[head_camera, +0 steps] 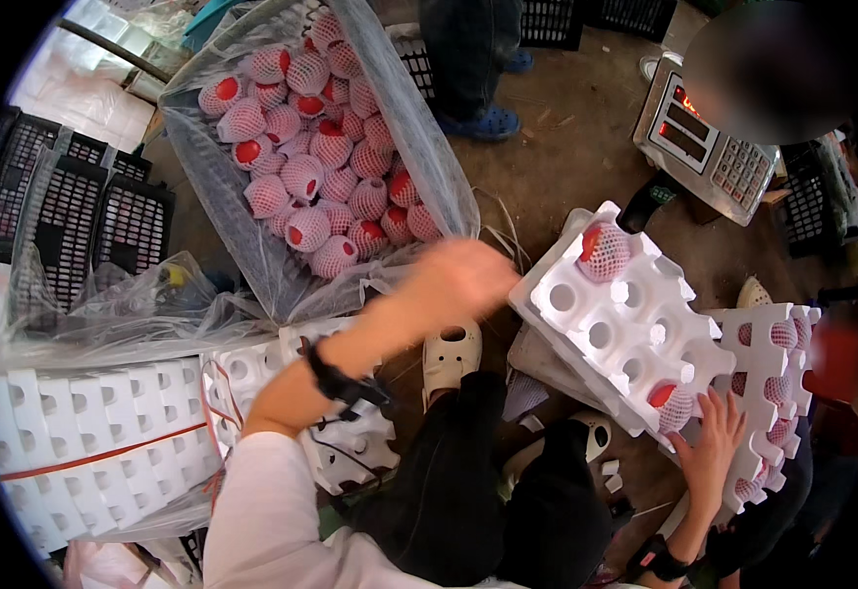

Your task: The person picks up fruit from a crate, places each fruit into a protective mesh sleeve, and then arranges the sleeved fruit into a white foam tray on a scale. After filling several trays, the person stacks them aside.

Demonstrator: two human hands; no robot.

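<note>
A white foam fruit tray [598,335] with round wells lies before me on a pale support. One red fruit in a pink foam net [606,252] sits at its far end, another [670,406] at its near right corner. Beside that near fruit is my right hand [712,438], fingers spread at the tray's edge. My left hand [469,276] is motion-blurred between the tray and a plastic-lined crate [429,147]; its fingers and anything in them cannot be made out. Many net-wrapped red fruits [302,175] fill the crate.
Stacked foam trays [90,442] bound with red strap stand at left, below black plastic crates [68,228]. Filled trays [760,397] stand at right. A digital scale [709,140] is at upper right. A person's legs and blue clogs [484,124] are beyond the crate.
</note>
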